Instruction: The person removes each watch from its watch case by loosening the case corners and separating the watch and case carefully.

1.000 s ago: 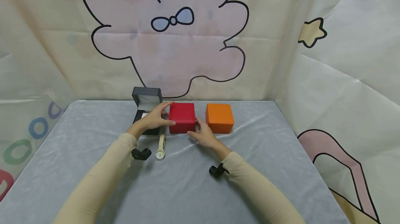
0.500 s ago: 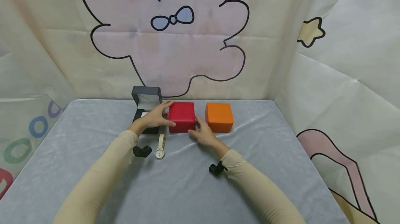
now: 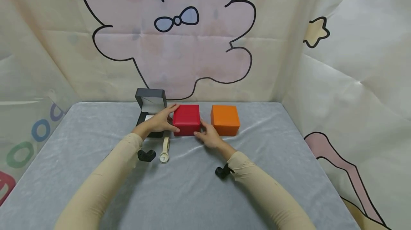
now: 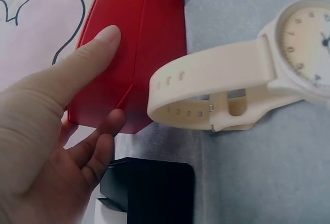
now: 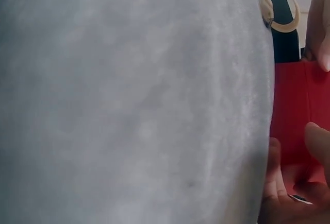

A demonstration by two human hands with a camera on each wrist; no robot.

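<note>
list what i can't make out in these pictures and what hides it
- Inside of the red box: all views, hidden by its closed lid.
- Inside of the orange box: head view, hidden by its outside.
- Interior of the dark box: head view, partly hidden by the left grip.
- Watch face: left wrist view, cut off by right edge; head view, too small to read.

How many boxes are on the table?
3: the open dark box on the left, partly hidden by the left hand; the red box between that hand and the right hand; the orange box on the right. I see no others.
</note>
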